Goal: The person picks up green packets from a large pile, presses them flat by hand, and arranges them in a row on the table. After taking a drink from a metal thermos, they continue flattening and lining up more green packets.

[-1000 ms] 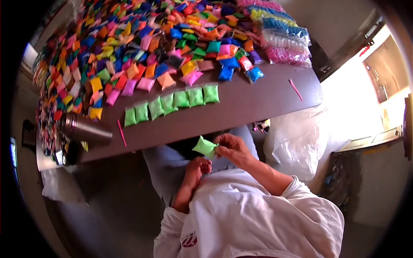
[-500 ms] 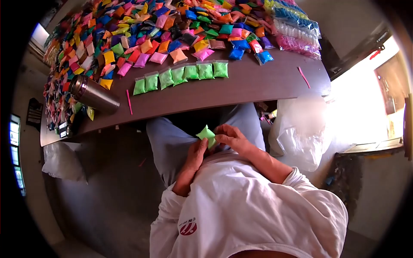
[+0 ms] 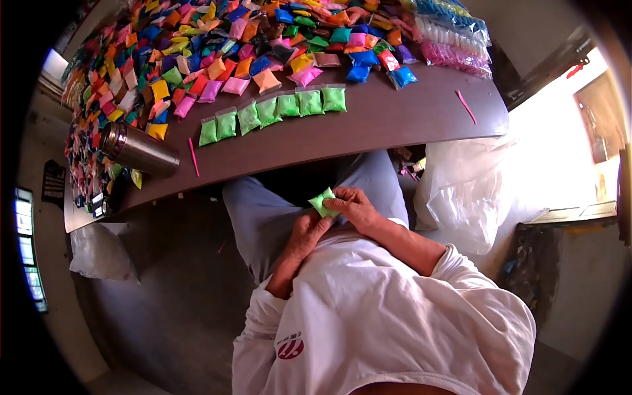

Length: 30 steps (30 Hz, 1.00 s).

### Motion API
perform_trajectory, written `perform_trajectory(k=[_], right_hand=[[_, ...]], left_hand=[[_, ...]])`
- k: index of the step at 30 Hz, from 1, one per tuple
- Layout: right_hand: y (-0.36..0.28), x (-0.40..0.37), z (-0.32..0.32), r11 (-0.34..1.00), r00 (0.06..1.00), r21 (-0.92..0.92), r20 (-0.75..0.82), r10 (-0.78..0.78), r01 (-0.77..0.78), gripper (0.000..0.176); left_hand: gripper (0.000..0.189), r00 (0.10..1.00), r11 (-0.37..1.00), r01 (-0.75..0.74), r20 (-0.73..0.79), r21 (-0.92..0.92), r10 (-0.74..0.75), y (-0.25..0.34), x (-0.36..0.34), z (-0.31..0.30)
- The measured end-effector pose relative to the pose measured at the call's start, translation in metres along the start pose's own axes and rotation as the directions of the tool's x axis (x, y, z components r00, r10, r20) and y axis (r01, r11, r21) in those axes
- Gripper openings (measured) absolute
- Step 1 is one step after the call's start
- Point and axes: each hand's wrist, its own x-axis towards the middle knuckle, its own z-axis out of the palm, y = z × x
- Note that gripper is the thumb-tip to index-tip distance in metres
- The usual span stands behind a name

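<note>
A small light-green packet (image 3: pixel 322 201) is held over my lap, just below the table edge. My right hand (image 3: pixel 356 209) pinches its right side, thumb across the front. Curled under its lower edge is my left hand (image 3: pixel 307 234), closed against the packet with its fingertips partly hidden. On the table beyond, several similar green packets (image 3: pixel 288 105) lie side by side in a slightly slanting row.
Many colourful packets (image 3: pixel 210 62) cover the far and left parts of the brown table (image 3: pixel 395 122). A steel flask (image 3: pixel 141 150) lies at the left. Pink sticks (image 3: pixel 193 157) rest near the front edge and at the right. Clear plastic bags (image 3: pixel 467 191) hang at the right.
The green packet has tilted and shifted slightly right. My right thumb has come across its front, and my left thumb has slid lower. The view has shifted slightly.
</note>
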Motion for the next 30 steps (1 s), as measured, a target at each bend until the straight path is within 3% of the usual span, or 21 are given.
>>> perform_trajectory(k=[4, 9, 14, 18, 19, 20, 22, 23, 24, 26, 28, 30], right_hand=[[-0.011, -0.002, 0.004, 1.000, 0.999, -0.002, 0.040, -0.016, 0.016, 0.026], [-0.008, -0.001, -0.006, 0.964, 1.000, -0.264, 0.028, 0.000, 0.008, 0.025], [-0.013, -0.005, -0.003, 0.993, 0.998, -0.111, 0.051, -0.033, 0.039, 0.023], [-0.048, -0.009, 0.007, 0.996, 0.993, -0.028, 0.081, -0.080, 0.083, 0.026], [-0.063, -0.012, 0.008, 0.982, 0.999, -0.187, -0.036, -0.017, 0.010, 0.033], [-0.067, -0.007, 0.005, 0.983, 0.999, -0.185, -0.038, -0.026, 0.019, 0.033], [-0.077, 0.003, -0.004, 0.977, 0.984, 0.212, 0.174, -0.034, -0.004, 0.037], [-0.082, 0.005, -0.007, 0.969, 0.967, 0.246, 0.240, -0.085, 0.024, 0.038], [-0.086, 0.005, -0.008, 0.968, 0.968, 0.247, 0.234, -0.095, 0.035, 0.038], [-0.091, 0.007, -0.010, 0.977, 0.922, 0.208, 0.370, -0.113, 0.037, 0.042], [-0.092, 0.005, -0.012, 0.981, 0.937, 0.195, 0.346, -0.055, -0.014, 0.046], [-0.093, 0.001, -0.007, 0.994, 0.954, 0.093, 0.287, -0.081, 0.057, 0.046]], left_hand=[[0.035, 0.999, 1.000, -0.003, -0.048, 0.031, 0.005, 0.008, 0.000, 0.005], [0.041, 0.997, 0.976, -0.066, -0.017, 0.209, 0.071, 0.006, 0.000, 0.008], [0.044, 0.997, 0.954, -0.080, 0.042, 0.289, 0.071, 0.017, -0.003, 0.011], [0.046, 0.998, 0.995, -0.052, -0.034, 0.086, 0.055, 0.039, -0.001, 0.017], [0.047, 0.995, 0.997, -0.066, -0.069, 0.033, 0.069, 0.048, 0.001, 0.018], [0.047, 0.995, 0.997, -0.071, -0.064, 0.040, 0.074, 0.057, 0.004, 0.018], [0.049, 0.993, 0.992, -0.120, 0.005, 0.033, 0.120, 0.073, 0.013, 0.015], [0.049, 0.990, 0.991, -0.130, 0.066, 0.032, 0.128, 0.076, 0.018, 0.010], [0.049, 0.989, 0.990, -0.134, 0.075, 0.037, 0.131, 0.075, 0.021, 0.009], [0.050, 0.978, 0.989, -0.147, 0.155, 0.027, 0.141, 0.072, 0.026, 0.007], [0.050, 0.983, 0.991, -0.131, 0.134, 0.007, 0.129, 0.077, 0.024, 0.016], [0.050, 0.987, 0.994, -0.110, 0.113, -0.014, 0.110, 0.075, 0.021, 0.020]])
